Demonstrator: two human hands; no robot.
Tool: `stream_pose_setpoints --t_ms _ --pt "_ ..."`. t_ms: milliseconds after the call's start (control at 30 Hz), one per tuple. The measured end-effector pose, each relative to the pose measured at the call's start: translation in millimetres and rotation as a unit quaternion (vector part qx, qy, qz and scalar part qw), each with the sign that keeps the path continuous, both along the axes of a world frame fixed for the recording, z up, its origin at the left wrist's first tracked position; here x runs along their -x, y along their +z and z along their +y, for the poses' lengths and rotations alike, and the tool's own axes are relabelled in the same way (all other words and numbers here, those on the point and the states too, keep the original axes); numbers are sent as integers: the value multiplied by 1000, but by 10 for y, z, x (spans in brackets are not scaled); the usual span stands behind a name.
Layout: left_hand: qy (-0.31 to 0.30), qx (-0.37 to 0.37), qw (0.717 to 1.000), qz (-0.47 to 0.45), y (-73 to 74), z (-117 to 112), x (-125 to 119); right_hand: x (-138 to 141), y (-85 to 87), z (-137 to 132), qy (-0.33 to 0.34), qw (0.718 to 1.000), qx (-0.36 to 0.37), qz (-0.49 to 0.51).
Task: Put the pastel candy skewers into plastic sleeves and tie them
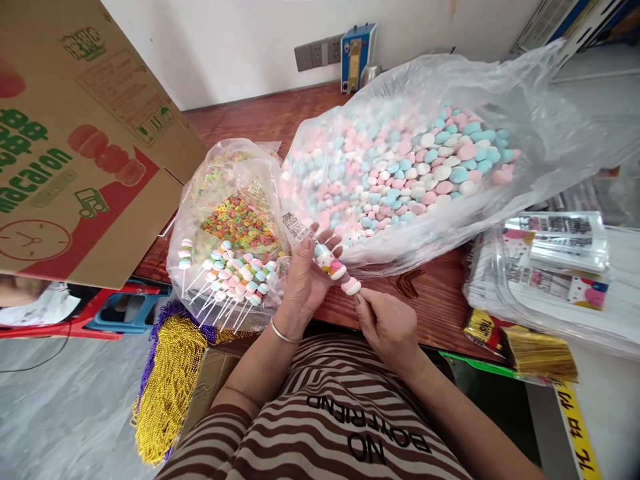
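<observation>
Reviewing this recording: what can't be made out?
In the head view:
Held candy stack: any stick below it, hidden by the right hand.
Clear wrapper at the left hand: fine print, too small.
Cardboard box: cut off by the left edge.
Large bag: some contents, blurred by its plastic.

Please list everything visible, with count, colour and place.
Macaron box: one, brown, left.
Large candy bag: one, clear, centre-right.
Round candies: many, pink, blue, white, large candy bag.
Smaller candy bag: one, clear, centre-left.
Candy skewers: many, pastel, on smaller candy bag.
Held candy skewer: one, pink and white, between hands.
Printed sleeves: several, clear, right.
Twist ties: bundle, gold, lower right.
Wall sockets: strip, grey, back.
Device: one, blue, back.
Beaded strands: many, gold and purple, lower left.
Tabletop: one, red-brown, under bags.
Striped shirt: one, brown, beige, bottom.
Left hand: one, bare, holding sleeved skewer.
Right hand: one, bare, holding skewer's end.
</observation>
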State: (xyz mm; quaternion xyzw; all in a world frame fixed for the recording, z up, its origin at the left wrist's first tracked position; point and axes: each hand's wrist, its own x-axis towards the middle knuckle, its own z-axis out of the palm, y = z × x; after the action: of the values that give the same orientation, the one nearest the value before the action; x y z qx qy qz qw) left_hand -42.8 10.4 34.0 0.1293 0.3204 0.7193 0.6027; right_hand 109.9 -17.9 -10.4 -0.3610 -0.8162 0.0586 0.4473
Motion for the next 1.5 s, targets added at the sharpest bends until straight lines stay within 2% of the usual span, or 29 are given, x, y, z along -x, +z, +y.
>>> stream_pose_setpoints --t_ms 100,167,233,267,333,367,400,467,500,533,567,600,633,700,767,800,833,933,1033,1133,1200,1233,1267,1333,1367,1400,1433,1467,1500 --pt "20 -19 1000 0 29 43 68 14 5 -15 -24 999 -24 -8" --pt "24 2 1000 -5 48 51 47 25 0 -22 -36 996 -68 -41" --pt "27 26 999 -17 69 49 10 19 2 -26 -25 997 -62 -46" --pt "25 32 999 -22 81 47 -4 8 12 -30 -7 1000 -17 -24" --pt "12 22 999 -32 104 39 -14 -22 53 -43 51 983 164 62" --pt "1 12 999 -36 115 35 -11 -39 82 -52 90 947 286 119" --pt "-13 -1 999 -39 125 30 -6 -53 112 -61 132 886 408 179" --pt "-44 -29 998 -42 136 18 -3 -67 164 -78 205 726 592 283" --pt "-57 -41 997 -43 136 9 -11 -63 180 -85 233 655 644 320" --pt "-68 -51 996 -42 130 -2 -30 -51 188 -91 252 604 672 346" --pt "-76 -57 995 -41 119 -15 -60 -31 189 -95 261 581 682 359" --pt "-83 -57 994 -39 102 -29 -102 -5 183 -96 258 588 677 360" --pt "-89 -53 994 -34 82 -45 -151 26 172 -95 241 627 653 350" --pt "-89 -35 995 -19 34 -70 -254 88 144 -83 157 776 535 294" --pt "-72 -11 997 -1 -9 -75 -323 131 118 -63 47 924 333 184" --pt "-59 1 998 7 -24 -67 -332 140 106 -53 -1 966 229 120" --pt "-45 11 999 11 -33 -52 -321 138 95 -45 -36 988 138 59" --pt "-19 20 1000 9 -26 15 -195 80 57 -41 -86 993 -32 -69" --pt "0 12 1000 -11 11 70 -35 -8 4 -57 -95 983 -98 -125" --pt "11 -5 999 -38 54 87 56 -60 -34 -86 -47 994 -63 -76" --pt "-9 -21 998 -64 83 86 72 -68 -28 -114 37 995 86 28" --pt "-24 -28 996 -80 97 84 72 -67 -15 -130 90 970 203 95" --pt "-39 -32 994 -98 110 82 69 -63 3 -146 144 918 333 163" --pt "-64 -33 989 -128 129 81 52 -48 46 -172 234 747 556 278" --pt "-74 -31 987 -138 132 82 38 -34 68 -181 260 661 626 321" --pt "-84 -30 986 -143 130 83 17 -15 87 -185 275 595 667 353" --pt "-93 -28 985 -142 121 83 -12 8 102 -187 279 558 686 374" --pt "-101 -26 985 -136 106 83 -49 36 114 -184 273 551 688 386" --pt "-106 -23 986 -123 86 81 -94 66 120 -176 257 573 675 387"
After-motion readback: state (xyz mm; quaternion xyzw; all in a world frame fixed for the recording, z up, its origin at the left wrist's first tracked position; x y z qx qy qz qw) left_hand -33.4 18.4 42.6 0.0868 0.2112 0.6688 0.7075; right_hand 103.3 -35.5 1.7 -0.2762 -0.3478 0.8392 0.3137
